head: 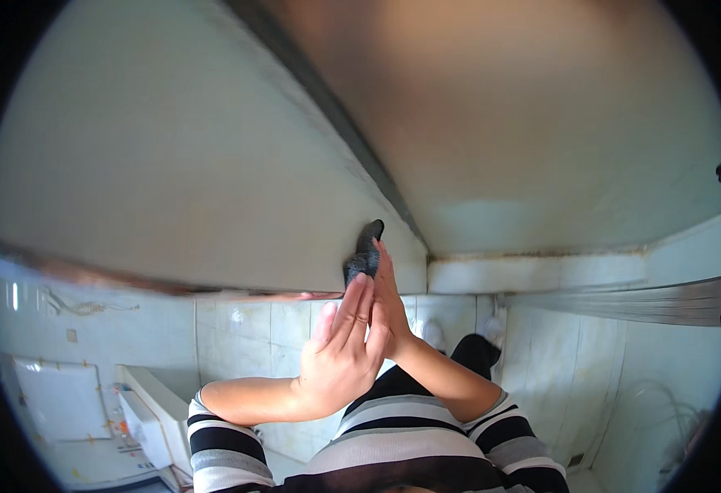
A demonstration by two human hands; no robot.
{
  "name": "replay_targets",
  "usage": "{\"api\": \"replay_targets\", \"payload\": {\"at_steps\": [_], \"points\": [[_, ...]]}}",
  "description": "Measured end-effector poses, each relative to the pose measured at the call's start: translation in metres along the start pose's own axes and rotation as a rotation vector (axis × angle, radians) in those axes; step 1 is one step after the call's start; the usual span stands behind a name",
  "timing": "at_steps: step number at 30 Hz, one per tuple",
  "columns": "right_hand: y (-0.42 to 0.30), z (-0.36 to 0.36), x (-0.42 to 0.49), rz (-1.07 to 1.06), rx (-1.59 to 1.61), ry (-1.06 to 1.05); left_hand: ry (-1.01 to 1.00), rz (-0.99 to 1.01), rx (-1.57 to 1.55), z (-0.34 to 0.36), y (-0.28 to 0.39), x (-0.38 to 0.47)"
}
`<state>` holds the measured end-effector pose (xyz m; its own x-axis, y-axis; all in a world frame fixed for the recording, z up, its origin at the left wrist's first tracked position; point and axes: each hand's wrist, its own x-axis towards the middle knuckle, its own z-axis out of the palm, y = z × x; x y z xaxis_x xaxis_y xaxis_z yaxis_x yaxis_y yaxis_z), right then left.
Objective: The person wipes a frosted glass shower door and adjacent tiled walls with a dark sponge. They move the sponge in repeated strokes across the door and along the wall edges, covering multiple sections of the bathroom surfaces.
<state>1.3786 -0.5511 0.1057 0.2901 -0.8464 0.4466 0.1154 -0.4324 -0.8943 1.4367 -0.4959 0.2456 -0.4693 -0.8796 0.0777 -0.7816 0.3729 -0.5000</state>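
A small dark grey textured thing (365, 251), sock-like in outline and apparently fabric, stands out past my fingertips. My right hand (391, 302) lies along its right side with the fingers straight and close together. From the left, the fingertips of my left hand (348, 345) meet its lower end, the thumb held apart. The two hands are close together, palms turned inward, so the thing is pinched between them. Part of its lower end is hidden by my fingers. Behind it is a pale, blurred flat panel (169, 166).
A dark diagonal strip (336, 117) separates the panel from another pale surface (551, 154). White tiles (237, 333) cover the area below. A white basin-like fixture (151, 413) stands at lower left, beside a taped white sheet (61, 397). Curved hose-like lines (656, 394) show at lower right.
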Motion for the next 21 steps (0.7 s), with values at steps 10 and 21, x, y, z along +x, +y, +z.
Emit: {"api": "replay_targets", "payload": {"at_steps": [10,21], "points": [[-0.117,-0.013,0.081,-0.532,-0.169,0.056,0.906,-0.290,-0.100,-0.019,-0.060,-0.019],[-0.149,0.006,0.072,-0.856,-1.169,0.308,1.082,-0.462,-0.124,0.012,-0.101,-0.036]]}}
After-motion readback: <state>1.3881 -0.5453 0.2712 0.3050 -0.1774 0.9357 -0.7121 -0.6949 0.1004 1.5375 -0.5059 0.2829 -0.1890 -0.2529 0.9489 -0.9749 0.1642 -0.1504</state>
